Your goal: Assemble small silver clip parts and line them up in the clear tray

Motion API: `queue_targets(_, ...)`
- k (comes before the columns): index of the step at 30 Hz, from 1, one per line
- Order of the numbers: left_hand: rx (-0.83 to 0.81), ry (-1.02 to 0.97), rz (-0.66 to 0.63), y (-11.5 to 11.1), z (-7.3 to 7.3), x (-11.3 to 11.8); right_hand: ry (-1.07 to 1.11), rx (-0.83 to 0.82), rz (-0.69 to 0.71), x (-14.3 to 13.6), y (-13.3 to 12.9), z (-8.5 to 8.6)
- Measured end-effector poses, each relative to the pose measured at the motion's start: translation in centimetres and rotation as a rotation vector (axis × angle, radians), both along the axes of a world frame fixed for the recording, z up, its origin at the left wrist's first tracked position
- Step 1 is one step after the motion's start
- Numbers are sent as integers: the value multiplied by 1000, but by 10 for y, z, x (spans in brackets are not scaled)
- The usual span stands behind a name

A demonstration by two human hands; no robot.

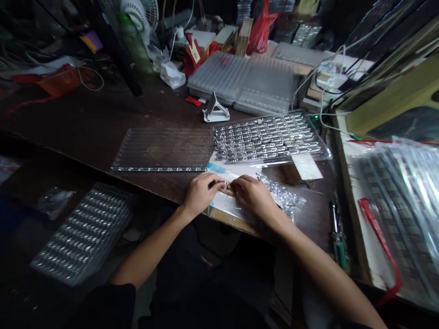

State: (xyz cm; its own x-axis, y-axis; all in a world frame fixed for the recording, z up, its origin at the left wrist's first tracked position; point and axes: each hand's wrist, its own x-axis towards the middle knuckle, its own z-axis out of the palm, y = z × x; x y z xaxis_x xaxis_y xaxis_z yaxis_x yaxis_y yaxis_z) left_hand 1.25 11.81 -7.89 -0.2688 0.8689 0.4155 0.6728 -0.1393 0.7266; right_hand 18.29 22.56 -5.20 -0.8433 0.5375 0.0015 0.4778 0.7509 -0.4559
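My left hand is closed in a pinch at the table's front edge; whatever its fingertips hold is too small to name. Facing it, my right hand is also closed, with its fingertips close to the left ones. Between them shows a tiny ring-like part, and I cannot tell which fingers touch it. Beneath the hands lies a clear plastic sheet over a pale surface. A pile of small shiny metal parts spreads beside my right hand. Behind is a clear tray filled with rows of metal pieces.
Left of the filled tray lies a ribbed clear tray with pieces along its front row. Stacked clear trays and a white stand are behind. Green-handled screwdrivers lie right. Another filled tray stack sits lower left.
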Motion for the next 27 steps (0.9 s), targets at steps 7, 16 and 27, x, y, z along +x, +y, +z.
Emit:
queue_targets(7, -144, 239, 106, -12, -2, 2, -57, 257, 215, -6, -14, -1)
queue_targets(16, -34, 98, 86, -3, 5, 7, -93, 72, 93, 21, 5, 20)
queue_targets(27, -90, 68, -62, 14, 3, 24, -45, -78, 112, 36, 12, 25)
